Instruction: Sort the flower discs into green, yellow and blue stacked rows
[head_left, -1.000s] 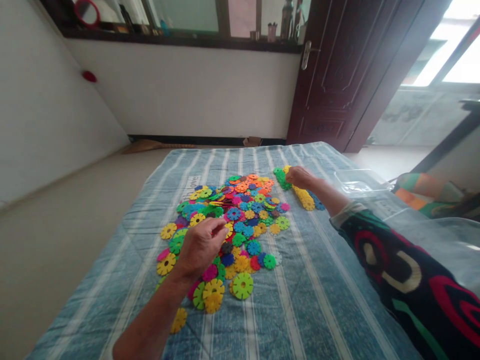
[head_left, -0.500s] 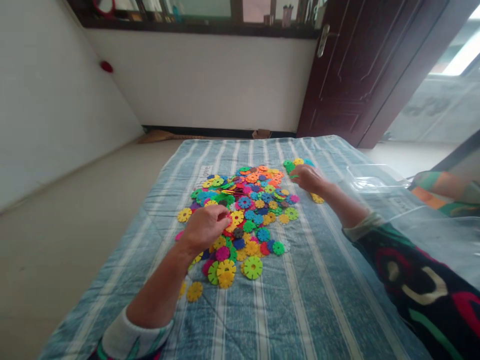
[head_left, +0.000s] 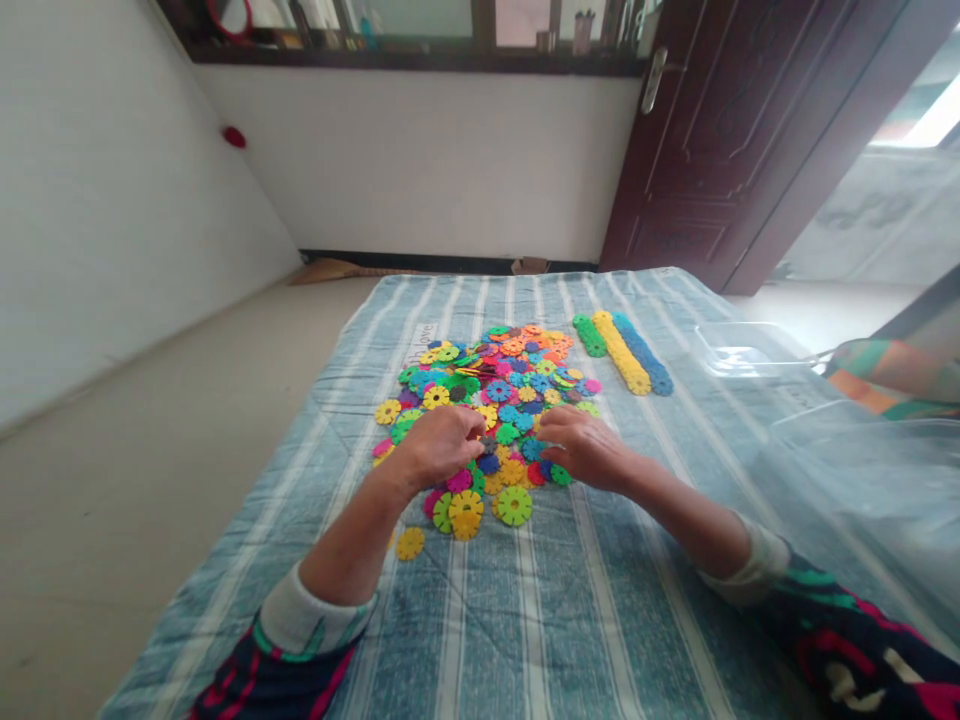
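Striped blue cloth [head_left: 555, 600] bears colourful discs [head_left: 499, 391]; white wall [head_left: 420, 160] stands beyond.

The matt cloth [head_left: 555, 610] bears smooth plastic discs [head_left: 507, 434], with a glossy clear-plastic box [head_left: 750, 368] at its right and a wood-look door [head_left: 712, 150] beyond.

Disc pile [head_left: 499, 390] ptly hidden behind L hand [head_left: 442, 445]; door [head_left: 720, 130] cut off.
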